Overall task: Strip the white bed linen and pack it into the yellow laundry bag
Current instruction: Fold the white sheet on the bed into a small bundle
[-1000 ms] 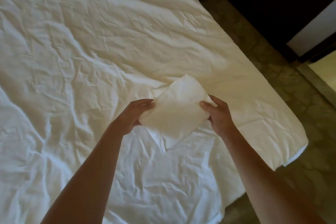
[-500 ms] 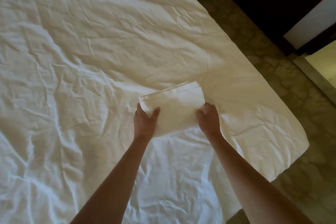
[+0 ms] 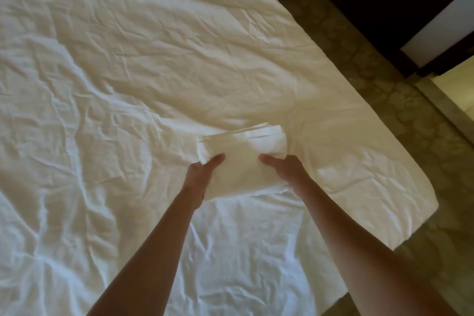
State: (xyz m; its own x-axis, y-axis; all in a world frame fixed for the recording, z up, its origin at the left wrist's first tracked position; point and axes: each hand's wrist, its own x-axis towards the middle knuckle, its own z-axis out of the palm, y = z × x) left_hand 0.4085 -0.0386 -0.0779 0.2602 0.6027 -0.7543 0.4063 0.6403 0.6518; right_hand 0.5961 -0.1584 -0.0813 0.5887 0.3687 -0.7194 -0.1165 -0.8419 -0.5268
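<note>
Hands both pinch folded linen (image 3: 242, 161) by its near edge, left hand (image 3: 202, 170) & right hand (image 3: 284, 170), thumbs on top; we keep folds stacked, prob. over bed sheet (image 3: 154, 59).

There is a single view, from a camera worn on the person's head, looking forward and steeply down over both outstretched forearms onto the bed (image 3: 128, 84). It sits close above the mattress, and the floor (image 3: 410, 161) shows along the right.
</note>
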